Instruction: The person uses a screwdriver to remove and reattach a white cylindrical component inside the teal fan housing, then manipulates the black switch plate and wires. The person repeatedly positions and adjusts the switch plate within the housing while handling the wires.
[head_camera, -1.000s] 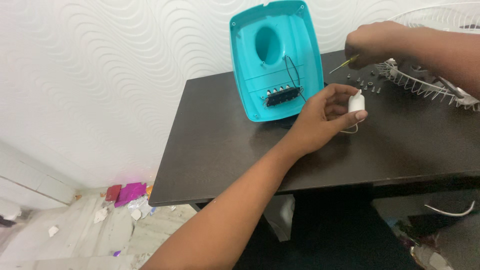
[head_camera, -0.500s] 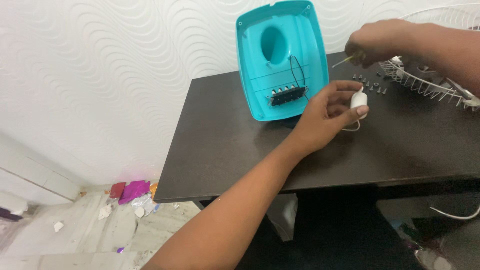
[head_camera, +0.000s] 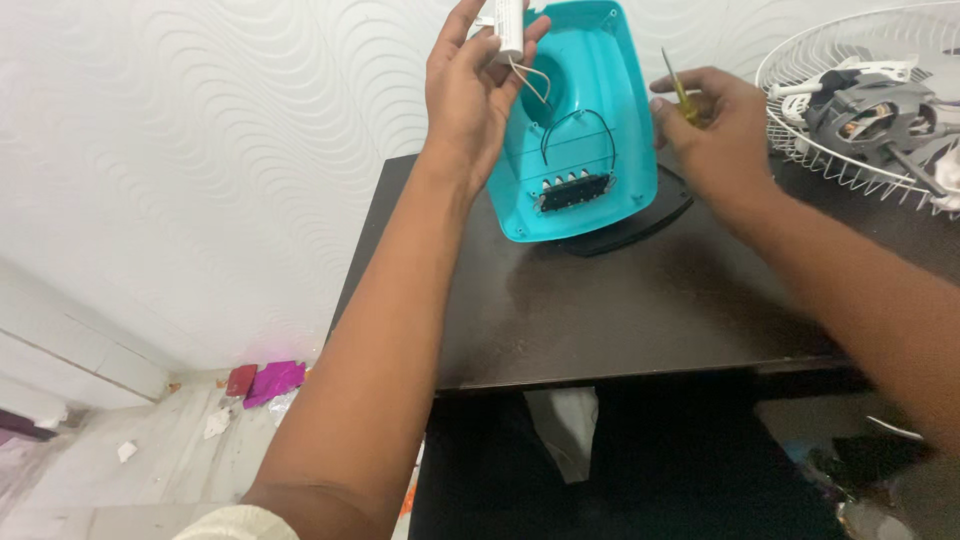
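My left hand (head_camera: 470, 85) is raised near the top of the view and holds a small white cylindrical part (head_camera: 509, 28) with two thin wires hanging from it. Just to its right a teal plastic fan base shell (head_camera: 590, 130) leans upright against the wall, its inner side facing me, with a black wire loop and a black switch block (head_camera: 574, 191) at the bottom. My right hand (head_camera: 715, 125) is beside the shell's right edge and grips a screwdriver with a yellow handle (head_camera: 683, 95).
A dark table (head_camera: 640, 300) carries the shell and a black plate (head_camera: 640, 225) under it. A white wire fan guard (head_camera: 850, 90) with a grey motor (head_camera: 880, 115) lies at the right. Scraps of pink and white litter (head_camera: 265, 380) lie on the floor at the left.
My left hand has lifted the white part from the table up to the top of the shell. The right hand has moved from the guard toward the shell. The view has come closer.
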